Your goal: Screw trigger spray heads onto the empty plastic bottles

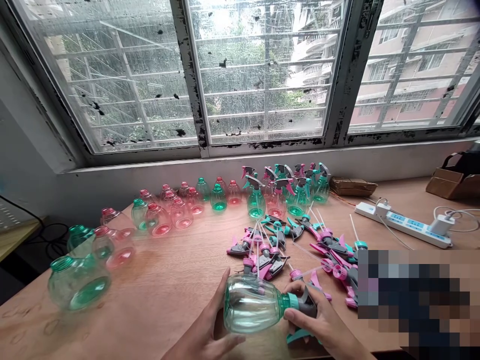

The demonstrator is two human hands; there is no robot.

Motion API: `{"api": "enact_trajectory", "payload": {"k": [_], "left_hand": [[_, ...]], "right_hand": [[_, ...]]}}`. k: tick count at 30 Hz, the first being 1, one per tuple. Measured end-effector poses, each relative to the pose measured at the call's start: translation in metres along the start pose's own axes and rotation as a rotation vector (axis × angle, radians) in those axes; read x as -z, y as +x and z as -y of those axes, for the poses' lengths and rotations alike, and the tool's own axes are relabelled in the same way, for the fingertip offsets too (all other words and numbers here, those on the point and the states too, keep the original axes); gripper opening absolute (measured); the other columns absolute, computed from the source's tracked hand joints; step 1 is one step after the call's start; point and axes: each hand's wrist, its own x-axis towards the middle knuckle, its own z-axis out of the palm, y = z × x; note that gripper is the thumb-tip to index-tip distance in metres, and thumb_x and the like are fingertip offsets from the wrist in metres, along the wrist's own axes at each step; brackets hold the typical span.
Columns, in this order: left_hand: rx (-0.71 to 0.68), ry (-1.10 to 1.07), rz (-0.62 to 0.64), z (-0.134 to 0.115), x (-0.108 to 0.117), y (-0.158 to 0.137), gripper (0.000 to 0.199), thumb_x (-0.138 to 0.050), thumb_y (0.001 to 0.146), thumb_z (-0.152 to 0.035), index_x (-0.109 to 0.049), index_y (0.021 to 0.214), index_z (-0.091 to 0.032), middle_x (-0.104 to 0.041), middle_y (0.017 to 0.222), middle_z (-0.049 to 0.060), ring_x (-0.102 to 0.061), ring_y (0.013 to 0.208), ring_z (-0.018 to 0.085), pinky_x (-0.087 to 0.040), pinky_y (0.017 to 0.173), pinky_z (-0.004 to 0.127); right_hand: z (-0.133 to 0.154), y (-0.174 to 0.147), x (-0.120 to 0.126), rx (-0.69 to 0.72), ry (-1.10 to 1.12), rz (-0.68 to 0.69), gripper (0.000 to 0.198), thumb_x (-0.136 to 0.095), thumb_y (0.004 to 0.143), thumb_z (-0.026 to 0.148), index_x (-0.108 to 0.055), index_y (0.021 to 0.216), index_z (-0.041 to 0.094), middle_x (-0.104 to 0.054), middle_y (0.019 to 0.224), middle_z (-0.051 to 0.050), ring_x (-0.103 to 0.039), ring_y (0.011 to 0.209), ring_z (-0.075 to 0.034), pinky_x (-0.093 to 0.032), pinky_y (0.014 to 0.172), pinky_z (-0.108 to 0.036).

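Lying on its side in the air above the table's front edge is a clear green spray bottle [252, 306], its neck pointing right. My left hand [210, 322] is closed around its base end. A grey and teal spray head [308, 303] sits at the neck, and my right hand [324, 317] grips it, thumb near the teal collar. Whether the collar is fully screwed down I cannot tell. Just beyond the bottle lies a pile of loose pink, teal and grey spray heads [264, 252] with thin white tubes. More spray heads [333, 250] lie to the right.
Headless green and pink bottles [159, 220] stand in a curve along the left and back. Several bottles with spray heads [277, 202] stand by the window. Further right are a white power strip [403, 225], a brown package [353, 186] and a cardboard box [452, 181]. A blurred patch covers the lower right.
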Motion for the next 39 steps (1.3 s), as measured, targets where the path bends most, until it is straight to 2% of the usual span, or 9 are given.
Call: {"api": "enact_trajectory", "payload": {"k": [3,8,16,21,25,30,32,36,39], "left_hand": [[0.037,-0.049,0.018,-0.0005,0.0012,0.0003,0.109,-0.075,0.082,-0.047,0.001,0.159,-0.029,-0.012,0.17,0.004,-0.012,0.155,0.029,-0.009,0.127,0.044],[0.047,-0.041,-0.004,-0.0023,0.0019,0.0015,0.099,-0.076,0.083,-0.043,-0.013,0.158,-0.03,-0.014,0.169,0.002,-0.011,0.155,0.03,-0.01,0.127,0.044],[0.052,0.038,-0.024,0.0032,0.0022,-0.0002,0.1,-0.069,0.088,-0.028,0.002,0.158,-0.034,-0.002,0.17,-0.003,-0.008,0.156,0.024,-0.006,0.127,0.041],[0.074,-0.061,0.021,0.0004,0.0034,0.0018,0.11,-0.076,0.083,-0.034,0.004,0.158,-0.027,-0.01,0.17,0.003,-0.011,0.155,0.026,-0.009,0.127,0.042],[0.047,-0.017,-0.002,-0.0008,0.0027,0.0014,0.102,-0.074,0.085,-0.041,-0.005,0.159,-0.03,-0.01,0.17,0.002,-0.011,0.155,0.028,-0.008,0.127,0.043],[-0.013,0.034,-0.01,-0.0022,0.0014,-0.0007,0.079,-0.055,0.098,-0.041,-0.002,0.157,-0.041,-0.014,0.169,-0.004,-0.015,0.155,0.024,-0.006,0.127,0.043],[-0.012,0.035,-0.019,-0.0017,0.0011,-0.0008,0.084,-0.058,0.097,-0.04,0.0,0.156,-0.042,-0.011,0.17,-0.004,-0.013,0.155,0.024,-0.005,0.127,0.044],[0.023,-0.05,0.005,0.0009,0.0009,0.0008,0.108,-0.075,0.085,-0.041,0.006,0.157,-0.035,-0.007,0.17,0.0,-0.009,0.155,0.029,-0.005,0.126,0.049],[0.033,-0.115,0.005,0.0009,0.0007,0.0011,0.109,-0.075,0.083,-0.046,0.003,0.157,-0.033,-0.011,0.17,0.003,-0.011,0.155,0.031,-0.006,0.126,0.049]], "right_hand": [[0.0008,0.0002,-0.0012,0.026,-0.006,-0.005,0.043,-0.079,0.076,0.05,-0.06,0.099,0.02,-0.065,0.065,0.005,-0.065,0.057,-0.015,-0.047,0.041,-0.017],[0.0039,0.0009,-0.0018,0.015,-0.016,-0.004,0.043,-0.078,0.077,0.052,-0.059,0.099,0.021,-0.066,0.062,0.004,-0.067,0.058,-0.017,-0.048,0.041,-0.017],[0.0045,0.0002,-0.0013,-0.009,0.005,0.0,0.045,-0.078,0.076,0.054,-0.058,0.099,0.02,-0.067,0.061,0.004,-0.067,0.058,-0.016,-0.048,0.041,-0.017],[0.0054,0.0,-0.0014,0.015,0.021,0.024,0.041,-0.078,0.077,0.05,-0.059,0.099,0.02,-0.065,0.064,0.005,-0.065,0.058,-0.015,-0.048,0.044,-0.019],[0.0038,0.0005,-0.0018,0.013,-0.015,-0.003,0.042,-0.077,0.077,0.052,-0.06,0.098,0.02,-0.065,0.063,0.004,-0.066,0.057,-0.016,-0.047,0.041,-0.018],[0.0017,0.0008,-0.0021,0.015,-0.004,-0.009,0.043,-0.077,0.076,0.054,-0.06,0.095,0.021,-0.064,0.062,0.005,-0.066,0.057,-0.016,-0.049,0.042,-0.018],[0.0022,0.0006,-0.002,0.023,-0.002,-0.006,0.043,-0.077,0.076,0.054,-0.06,0.095,0.021,-0.064,0.063,0.005,-0.066,0.057,-0.015,-0.048,0.042,-0.018],[0.0054,-0.0004,-0.0017,0.022,0.014,0.02,0.042,-0.079,0.076,0.05,-0.06,0.098,0.02,-0.064,0.065,0.005,-0.065,0.059,-0.015,-0.051,0.049,-0.022],[0.0072,-0.0009,-0.0018,0.018,0.029,0.031,0.041,-0.079,0.078,0.05,-0.06,0.099,0.02,-0.064,0.066,0.005,-0.064,0.06,-0.015,-0.053,0.053,-0.023]]}}
